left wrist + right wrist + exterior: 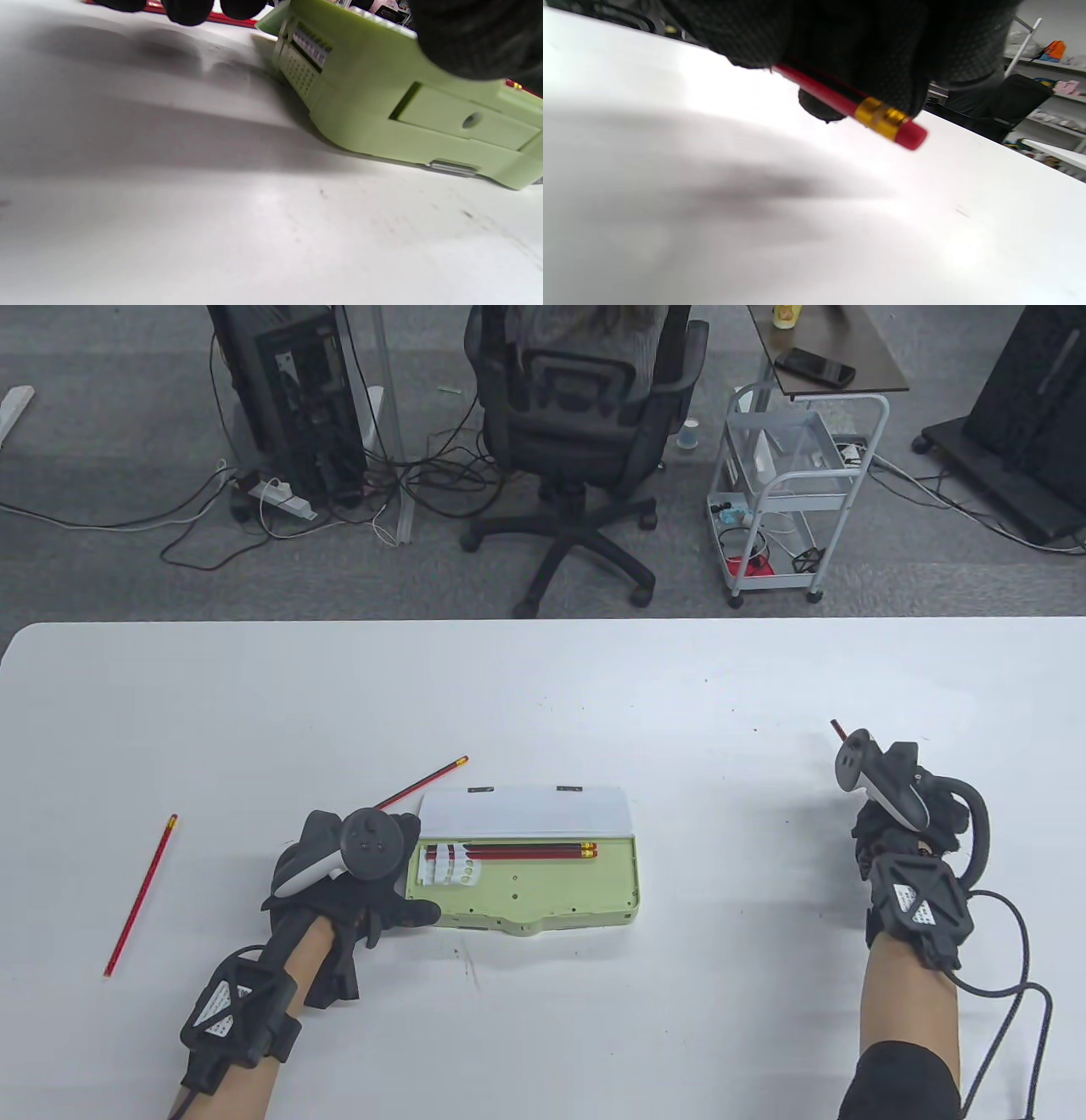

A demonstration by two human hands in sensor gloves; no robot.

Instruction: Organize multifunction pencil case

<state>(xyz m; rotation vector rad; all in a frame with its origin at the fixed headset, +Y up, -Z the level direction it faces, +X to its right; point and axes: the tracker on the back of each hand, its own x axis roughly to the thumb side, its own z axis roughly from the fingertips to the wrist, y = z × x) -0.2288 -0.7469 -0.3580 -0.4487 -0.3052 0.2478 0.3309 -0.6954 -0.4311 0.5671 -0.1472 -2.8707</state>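
Nowhere is any writing legible; the open green pencil case (543, 891) lies mid-counter (594, 687) with two red pencils (526, 849) in it, the left hand (356, 874) resting relaxed at its left end. Well right, the right hand (904, 823) pinches a red pencil (848, 106). Two loose pencils (140, 895) lie left; an office chair (577, 415) stands beyond.

The right hand (865, 46) hides the pencil's (857, 111) shaft; its tip is blurred.
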